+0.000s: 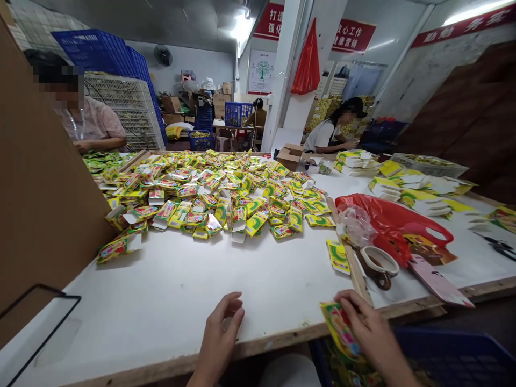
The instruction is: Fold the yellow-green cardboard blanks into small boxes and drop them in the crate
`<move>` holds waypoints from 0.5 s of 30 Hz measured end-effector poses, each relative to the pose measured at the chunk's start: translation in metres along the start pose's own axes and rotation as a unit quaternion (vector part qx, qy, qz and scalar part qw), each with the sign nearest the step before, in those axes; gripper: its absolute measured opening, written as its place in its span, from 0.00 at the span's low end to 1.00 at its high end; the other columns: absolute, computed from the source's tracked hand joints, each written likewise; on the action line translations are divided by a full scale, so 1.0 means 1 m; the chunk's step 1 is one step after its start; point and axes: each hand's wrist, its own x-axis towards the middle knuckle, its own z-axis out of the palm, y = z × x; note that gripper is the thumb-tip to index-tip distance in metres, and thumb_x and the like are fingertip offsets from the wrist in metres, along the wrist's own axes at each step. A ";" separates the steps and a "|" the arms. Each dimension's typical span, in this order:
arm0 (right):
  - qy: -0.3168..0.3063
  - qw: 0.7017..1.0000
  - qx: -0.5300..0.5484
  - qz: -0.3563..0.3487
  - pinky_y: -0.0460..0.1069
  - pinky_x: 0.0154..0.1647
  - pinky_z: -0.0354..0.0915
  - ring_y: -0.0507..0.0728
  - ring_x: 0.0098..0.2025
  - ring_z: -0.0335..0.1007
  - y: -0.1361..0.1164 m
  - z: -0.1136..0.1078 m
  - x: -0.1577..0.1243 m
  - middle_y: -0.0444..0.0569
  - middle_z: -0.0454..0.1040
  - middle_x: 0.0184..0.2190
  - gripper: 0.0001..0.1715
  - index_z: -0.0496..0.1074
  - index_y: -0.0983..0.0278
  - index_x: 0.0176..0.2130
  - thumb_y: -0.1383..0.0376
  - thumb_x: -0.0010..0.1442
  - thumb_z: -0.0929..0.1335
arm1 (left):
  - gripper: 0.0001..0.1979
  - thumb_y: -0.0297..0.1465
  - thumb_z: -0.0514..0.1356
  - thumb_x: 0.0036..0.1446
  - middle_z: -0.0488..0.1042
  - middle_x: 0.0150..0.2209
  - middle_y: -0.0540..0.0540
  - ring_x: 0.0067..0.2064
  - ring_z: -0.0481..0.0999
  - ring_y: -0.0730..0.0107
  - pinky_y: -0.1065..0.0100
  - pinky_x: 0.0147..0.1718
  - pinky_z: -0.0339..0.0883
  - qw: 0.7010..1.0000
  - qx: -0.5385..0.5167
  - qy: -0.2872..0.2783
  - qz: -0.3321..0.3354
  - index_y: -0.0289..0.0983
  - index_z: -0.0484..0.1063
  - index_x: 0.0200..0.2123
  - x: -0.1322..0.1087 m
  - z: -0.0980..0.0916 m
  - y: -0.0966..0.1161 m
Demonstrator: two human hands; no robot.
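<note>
Between the thumb and fingers of my right hand is a small yellow printed packet with red and green on it. That hand is at the table's front edge, above a blue basket that holds similar packets. My left hand hovers by the near edge of the white table, its fingers loosely curved and apart, with nothing in them. Farther back spreads a big heap of small yellow cartons, several with white flaps standing out. A single yellow carton lies apart, against a wooden strip.
On the right are a brown mug, a red plastic bag, a pink phone-like slab and black scissors. A cardboard sheet blocks the left. Co-workers sit at the far left, back and right.
</note>
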 end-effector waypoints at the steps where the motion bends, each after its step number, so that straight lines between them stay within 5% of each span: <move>1: -0.019 0.999 -0.051 0.004 0.54 0.36 0.66 0.64 0.34 0.70 0.014 -0.018 0.003 0.53 0.75 0.29 0.16 0.72 0.59 0.28 0.52 0.55 0.64 | 0.18 0.42 0.57 0.55 0.75 0.41 0.41 0.42 0.75 0.61 0.64 0.38 0.71 1.000 0.010 -0.005 -0.003 0.41 0.71 0.46 0.000 0.001 -0.001; 3: -0.051 0.993 -0.106 0.008 0.56 0.39 0.66 0.66 0.36 0.70 0.031 -0.041 0.008 0.55 0.76 0.30 0.16 0.73 0.59 0.26 0.51 0.52 0.66 | 0.16 0.42 0.56 0.55 0.76 0.40 0.42 0.41 0.75 0.60 0.65 0.36 0.71 0.999 0.030 -0.019 0.007 0.41 0.73 0.44 0.000 0.004 0.000; 6: -0.079 0.994 -0.074 -0.013 0.56 0.45 0.65 0.65 0.42 0.70 0.020 -0.033 0.022 0.55 0.75 0.38 0.16 0.75 0.59 0.33 0.51 0.53 0.66 | 0.15 0.42 0.55 0.57 0.77 0.40 0.42 0.42 0.75 0.60 0.64 0.39 0.71 0.997 0.052 -0.047 0.032 0.41 0.73 0.42 0.002 0.009 0.002; 10: -0.135 0.986 0.031 -0.093 0.56 0.51 0.61 0.62 0.49 0.66 -0.027 0.028 0.066 0.52 0.73 0.44 0.16 0.74 0.58 0.41 0.55 0.55 0.67 | 0.15 0.41 0.53 0.58 0.77 0.40 0.43 0.42 0.76 0.60 0.63 0.42 0.70 0.994 0.085 -0.047 0.050 0.41 0.73 0.42 0.003 0.009 0.001; 15: -0.160 0.964 0.053 -0.207 0.56 0.54 0.58 0.60 0.51 0.64 -0.080 0.107 0.138 0.51 0.69 0.46 0.18 0.71 0.60 0.45 0.57 0.55 0.69 | 0.10 0.38 0.55 0.58 0.77 0.38 0.45 0.40 0.77 0.62 0.67 0.40 0.70 0.984 0.132 0.057 0.107 0.43 0.73 0.37 -0.005 0.011 -0.014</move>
